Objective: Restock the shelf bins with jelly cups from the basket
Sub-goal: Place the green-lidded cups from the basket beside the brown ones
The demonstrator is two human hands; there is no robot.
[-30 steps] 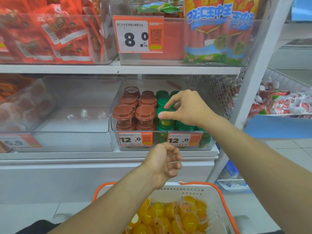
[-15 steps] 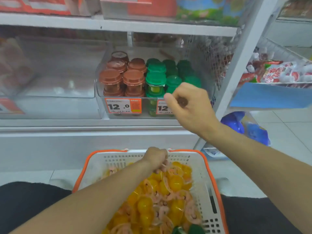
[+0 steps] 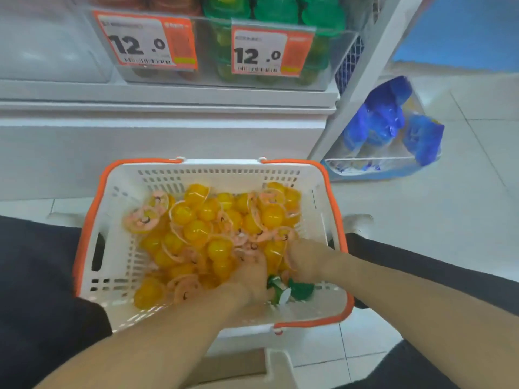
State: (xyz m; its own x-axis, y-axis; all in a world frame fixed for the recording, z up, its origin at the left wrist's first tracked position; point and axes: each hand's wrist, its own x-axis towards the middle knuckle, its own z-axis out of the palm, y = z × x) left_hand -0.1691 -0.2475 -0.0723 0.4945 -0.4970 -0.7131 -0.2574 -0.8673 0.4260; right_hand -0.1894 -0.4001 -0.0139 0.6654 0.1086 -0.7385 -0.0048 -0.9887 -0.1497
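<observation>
small yellow jelly cups (image 3: 196, 231) with pink lids, heaped in white basket (image 3: 118, 197) at frame centre. both hands now down among them, left (image 3: 250, 279), right (image 3: 304, 259); grip hidden, cannot tell.

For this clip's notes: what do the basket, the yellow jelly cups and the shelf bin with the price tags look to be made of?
Basket: rigid moulded plastic, matte white, with slotted walls and an orange rim.
Yellow jelly cups: thin clear plastic, glossy with highlights, yellow filling showing through; the pink printed lids look like peel-off film, though blur leaves that open.
Shelf bin: clear hard plastic, probably acrylic; the green-lidded cups show through its front.
</observation>
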